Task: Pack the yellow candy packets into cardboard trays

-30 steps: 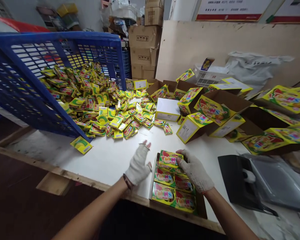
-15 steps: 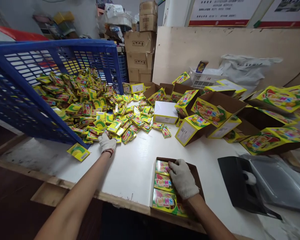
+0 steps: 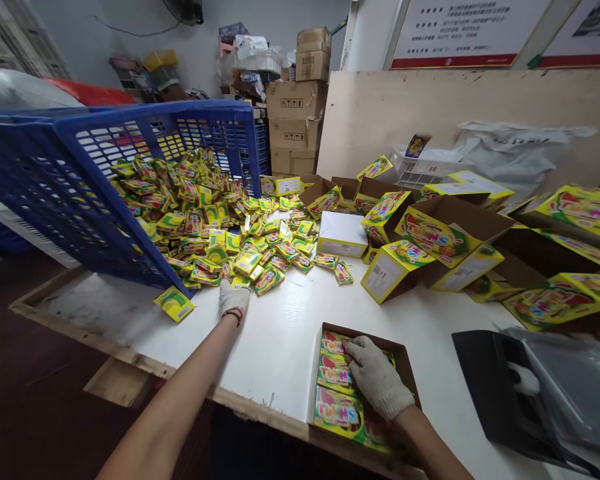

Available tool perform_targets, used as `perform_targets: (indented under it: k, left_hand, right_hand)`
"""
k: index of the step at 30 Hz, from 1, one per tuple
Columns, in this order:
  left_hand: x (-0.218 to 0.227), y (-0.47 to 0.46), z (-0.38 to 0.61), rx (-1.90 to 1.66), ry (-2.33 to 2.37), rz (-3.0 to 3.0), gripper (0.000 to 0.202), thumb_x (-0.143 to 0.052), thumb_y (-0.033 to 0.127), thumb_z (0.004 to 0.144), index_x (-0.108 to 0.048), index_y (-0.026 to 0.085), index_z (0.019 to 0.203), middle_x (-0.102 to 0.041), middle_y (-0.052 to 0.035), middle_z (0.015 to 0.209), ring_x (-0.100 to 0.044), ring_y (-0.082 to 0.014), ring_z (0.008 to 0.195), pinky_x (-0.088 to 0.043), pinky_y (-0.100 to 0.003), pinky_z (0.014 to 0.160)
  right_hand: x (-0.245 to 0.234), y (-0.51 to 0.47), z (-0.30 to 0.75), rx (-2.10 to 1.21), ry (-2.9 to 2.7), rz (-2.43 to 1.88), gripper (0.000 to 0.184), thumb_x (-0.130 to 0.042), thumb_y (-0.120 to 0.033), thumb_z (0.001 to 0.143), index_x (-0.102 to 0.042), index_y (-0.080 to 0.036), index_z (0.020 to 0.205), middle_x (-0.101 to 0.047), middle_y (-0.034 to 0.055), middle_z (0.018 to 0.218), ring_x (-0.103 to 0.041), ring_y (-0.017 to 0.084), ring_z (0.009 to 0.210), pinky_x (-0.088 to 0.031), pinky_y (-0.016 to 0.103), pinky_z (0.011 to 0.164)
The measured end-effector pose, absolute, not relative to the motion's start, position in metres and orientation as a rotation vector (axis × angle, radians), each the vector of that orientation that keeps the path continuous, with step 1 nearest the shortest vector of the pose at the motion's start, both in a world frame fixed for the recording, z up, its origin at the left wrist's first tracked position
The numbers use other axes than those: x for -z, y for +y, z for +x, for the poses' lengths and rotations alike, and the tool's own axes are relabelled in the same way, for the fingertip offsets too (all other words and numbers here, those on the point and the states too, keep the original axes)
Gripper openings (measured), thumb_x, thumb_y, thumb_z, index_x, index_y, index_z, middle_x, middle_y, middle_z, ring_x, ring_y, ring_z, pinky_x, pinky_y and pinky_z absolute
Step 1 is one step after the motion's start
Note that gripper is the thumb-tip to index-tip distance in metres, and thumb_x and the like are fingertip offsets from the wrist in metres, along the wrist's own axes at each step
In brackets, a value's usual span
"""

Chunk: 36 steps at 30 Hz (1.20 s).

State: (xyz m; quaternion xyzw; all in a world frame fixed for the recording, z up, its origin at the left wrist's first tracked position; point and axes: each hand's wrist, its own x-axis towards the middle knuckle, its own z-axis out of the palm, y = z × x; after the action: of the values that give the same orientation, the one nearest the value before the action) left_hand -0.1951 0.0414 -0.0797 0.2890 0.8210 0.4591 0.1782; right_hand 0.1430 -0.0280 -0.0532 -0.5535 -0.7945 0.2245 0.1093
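My left hand (image 3: pixel 233 300), in a white knit glove, is at the front edge of a heap of small yellow-green candy boxes (image 3: pixel 215 233). Its fingers and thumb close around a small candy box (image 3: pixel 241 282), partly hidden by the glove. My right hand (image 3: pixel 377 377), also gloved, lies over an open display carton (image 3: pixel 318 380) at the table's front edge. Its fingers are stretched out, with the tips on the packs in the far left part. Rows of "TWINS" packs (image 3: pixel 337 408) sit flat inside; the palm hides those on the right.
A tipped blue crate (image 3: pixel 145 233) holds much of the heap. Several empty display cartons (image 3: pixel 433 230) stand at the right, beside a white box (image 3: pixel 343 233). A black dustpan-like piece (image 3: pixel 485 380) and clear plastic film (image 3: pixel 575 380) lie at the right. One loose box (image 3: pixel 174 304) lies near the crate.
The view has shifted, so everything sits further right and slightly lower. My left hand has closed in on a small box at the heap's edge. My right hand stays over the carton.
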Motion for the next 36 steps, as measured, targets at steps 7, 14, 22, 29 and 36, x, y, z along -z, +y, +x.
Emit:
perform_targets:
  k: [7,14,22,29,36]
  left_hand:
    - [0.055,-0.04,-0.136,-1.346,1.632,0.535,0.017,-0.064,0.018,0.073,-0.06,0.016,0.089,-0.066,-0.0054,0.084,-0.06,-0.0115,0.065,-0.05,-0.024,0.06]
    - [0.023,-0.081,-0.045,-0.782,0.552,0.233,0.033,-0.071,0.028,0.077,-0.061,0.013,0.104,-0.064,-0.0037,0.085,-0.054,-0.0065,0.058,-0.047,-0.02,0.058]
    - [0.018,0.018,-0.139,-0.827,2.221,1.607,0.058,-0.066,0.022,0.068,-0.054,0.016,0.125,-0.046,-0.0151,0.133,-0.045,-0.0332,0.124,-0.04,-0.045,0.103]
    - [0.045,0.055,-0.214,-0.02,2.465,1.907,0.044,-0.055,0.022,0.078,-0.053,0.017,0.122,-0.054,-0.0158,0.124,-0.05,-0.0341,0.12,-0.044,-0.045,0.098]
    - [0.046,0.037,-0.228,-0.161,2.516,1.888,0.03,-0.039,0.024,0.089,-0.056,0.012,0.111,-0.057,-0.0106,0.106,-0.056,-0.0286,0.106,-0.044,-0.042,0.095]
  right_hand:
    - [0.037,-0.044,0.126,-1.041,-1.89,-1.443,0.034,-0.043,-0.031,0.085,-0.07,-0.019,0.101,-0.068,0.01,0.104,-0.063,0.024,0.097,-0.051,0.035,0.088]
    - [-0.001,-0.043,0.124,-1.531,-1.572,-1.135,0.052,-0.048,-0.057,0.085,-0.056,-0.016,0.116,-0.068,0.0074,0.097,-0.063,0.022,0.085,-0.052,0.034,0.077]
    - [-0.031,-0.028,0.205,-1.153,-2.523,-1.562,0.007,-0.055,-0.017,0.065,-0.062,-0.021,0.065,-0.063,-0.0001,0.066,-0.058,0.017,0.066,-0.046,0.028,0.068]
    - [0.007,-0.029,0.159,-1.009,-2.891,-1.92,0.041,-0.065,0.007,0.034,-0.035,-0.021,0.03,-0.047,-0.0021,0.039,-0.064,0.026,0.066,-0.048,0.035,0.071]
    - [0.021,-0.051,0.172,-0.882,-2.638,-2.081,0.026,-0.067,0.001,0.042,-0.054,-0.02,0.05,-0.071,0.0102,0.071,-0.069,0.032,0.079,-0.05,0.04,0.072]
